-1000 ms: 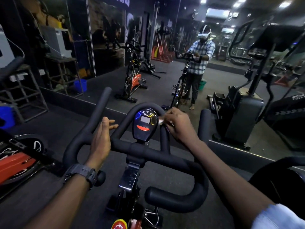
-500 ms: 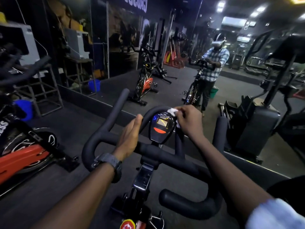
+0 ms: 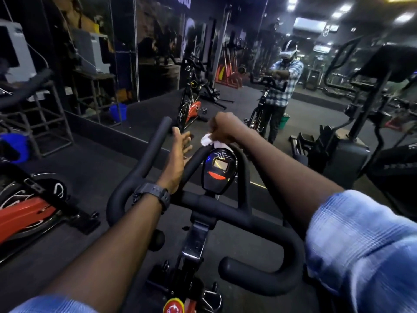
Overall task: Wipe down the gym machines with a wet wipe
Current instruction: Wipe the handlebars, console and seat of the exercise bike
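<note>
I stand at a spin bike with black padded handlebars (image 3: 237,216) and a small console (image 3: 219,170) with a lit screen in the centre loop. My right hand (image 3: 225,129) grips a crumpled white wet wipe (image 3: 211,141) and presses it on the top of the loop bar just above the console. My left hand (image 3: 178,154), with a dark watch on the wrist, hovers with straight fingers between the left horn and the loop bar, holding nothing.
A red and black spin bike (image 3: 29,206) stands close on the left. A wall mirror (image 3: 225,64) ahead reflects me and the bikes. An elliptical machine (image 3: 361,132) stands at the right. A blue bucket (image 3: 13,147) sits by a metal stand (image 3: 45,123) at the left.
My right hand slid the wipe from the console's right side up over the top of the loop bar. My left hand let go of the bar and opened.
</note>
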